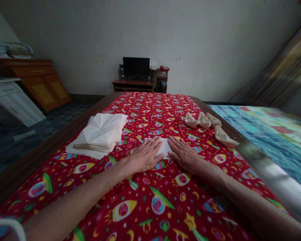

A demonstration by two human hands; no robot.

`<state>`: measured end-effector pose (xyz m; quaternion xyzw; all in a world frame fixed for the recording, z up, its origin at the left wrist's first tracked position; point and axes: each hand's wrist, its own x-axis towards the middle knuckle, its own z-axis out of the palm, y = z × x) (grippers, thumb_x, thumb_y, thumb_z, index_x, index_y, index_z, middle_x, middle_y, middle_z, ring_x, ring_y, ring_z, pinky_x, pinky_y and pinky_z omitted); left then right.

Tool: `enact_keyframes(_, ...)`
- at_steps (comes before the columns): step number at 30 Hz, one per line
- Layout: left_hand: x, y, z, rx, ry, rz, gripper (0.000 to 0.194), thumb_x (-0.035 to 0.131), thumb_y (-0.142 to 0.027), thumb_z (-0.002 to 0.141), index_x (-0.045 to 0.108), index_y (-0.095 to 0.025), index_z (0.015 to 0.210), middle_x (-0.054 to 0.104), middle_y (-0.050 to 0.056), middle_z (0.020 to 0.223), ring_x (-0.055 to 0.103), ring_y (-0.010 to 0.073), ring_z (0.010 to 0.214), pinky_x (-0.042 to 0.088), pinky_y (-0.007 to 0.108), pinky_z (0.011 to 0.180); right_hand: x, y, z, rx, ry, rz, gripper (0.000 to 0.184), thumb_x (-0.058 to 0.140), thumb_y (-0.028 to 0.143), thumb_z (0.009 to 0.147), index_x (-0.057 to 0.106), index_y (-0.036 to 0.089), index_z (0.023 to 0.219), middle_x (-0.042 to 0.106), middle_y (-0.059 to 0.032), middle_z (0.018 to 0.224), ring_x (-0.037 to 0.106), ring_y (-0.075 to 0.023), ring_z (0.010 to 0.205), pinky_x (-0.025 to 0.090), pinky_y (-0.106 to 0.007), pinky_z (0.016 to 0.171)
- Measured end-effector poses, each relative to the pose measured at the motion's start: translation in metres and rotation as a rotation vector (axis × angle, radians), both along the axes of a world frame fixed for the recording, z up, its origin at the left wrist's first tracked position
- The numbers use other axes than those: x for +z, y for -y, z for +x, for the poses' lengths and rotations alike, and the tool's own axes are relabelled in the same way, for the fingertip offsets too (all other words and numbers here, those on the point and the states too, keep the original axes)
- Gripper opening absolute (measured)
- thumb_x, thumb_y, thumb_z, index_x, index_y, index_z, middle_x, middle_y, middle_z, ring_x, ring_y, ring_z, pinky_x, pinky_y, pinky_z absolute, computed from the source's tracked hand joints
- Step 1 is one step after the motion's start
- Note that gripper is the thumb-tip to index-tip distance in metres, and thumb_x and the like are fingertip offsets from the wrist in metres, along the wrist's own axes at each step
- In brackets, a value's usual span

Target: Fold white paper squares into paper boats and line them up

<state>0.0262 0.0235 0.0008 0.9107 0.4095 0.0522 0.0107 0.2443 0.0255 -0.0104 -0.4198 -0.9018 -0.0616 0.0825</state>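
Observation:
A small white folded sheet of paper (165,147) lies on the red patterned cloth (150,187) in front of me. My left hand (147,154) rests flat on its left part, fingers stretched out. On the right part my right hand (183,152) lies flat too, covering that end of the paper. Only the middle strip and a bit of the edges show between the hands. To the left sits a stack of creased white paper sheets (100,130). Several folded paper shapes (204,120) stand at the right, with another one (224,136) closer to me.
The cloth covers a table with a dark wooden edge (95,105). Beyond it a black monitor (136,68) stands on a small desk by the wall. A bed with a blue patterned cover (248,134) is at the right, wooden cabinets (42,83) at the left.

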Motion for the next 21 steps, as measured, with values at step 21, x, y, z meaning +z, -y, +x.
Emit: enact_keyframes(21, -0.002, 0.027, -0.032, -0.051, -0.008, 0.132, 0.05, 0.03, -0.037, 0.096, 0.032, -0.012, 0.14, 0.029, 0.01, 0.149, 0.024, 0.0201, 0.139, 0.022, 0.038, 0.112, 0.013, 0.042, -0.009, 0.233, -0.038, -0.092, 0.049, 0.029, 0.03, 0.098, 0.035, 0.009, 0.141, 0.035, -0.014, 0.145, 0.028, -0.0197, 0.136, 0.028, -0.04, 0.112)
